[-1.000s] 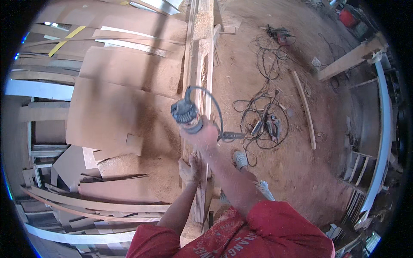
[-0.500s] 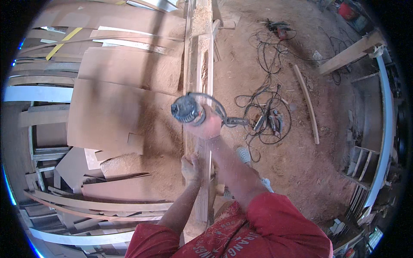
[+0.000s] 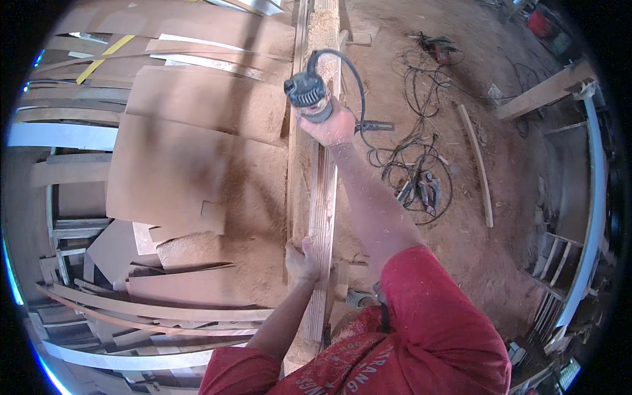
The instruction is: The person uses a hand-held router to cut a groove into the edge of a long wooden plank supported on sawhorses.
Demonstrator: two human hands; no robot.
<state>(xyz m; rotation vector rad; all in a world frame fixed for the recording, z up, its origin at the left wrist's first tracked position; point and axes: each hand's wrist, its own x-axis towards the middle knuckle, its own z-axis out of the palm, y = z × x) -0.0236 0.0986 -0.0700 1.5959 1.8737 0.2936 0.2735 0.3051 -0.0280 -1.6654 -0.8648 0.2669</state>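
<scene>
A long grooved wooden board runs from near my body away to the far edge, with sawdust and shavings lying on its far part. My right hand is wrapped round a dark trim router, its black cord arching over beside it and a black guide bar sticking out to the right. The router stands over the board; its underside is hidden. My left hand grips the left edge of the board closer to my body, fingers partly hidden by the wood.
Brown sheet panels and wood strips cover the floor on the left. To the right, tangled black cords lie with a second power tool among them. Beyond them are a loose wood strip and a wooden post.
My right hand has pushed the router farther away along the board, and the right arm is stretched out more. My left hand still holds the board's edge. The view has shifted slightly.
</scene>
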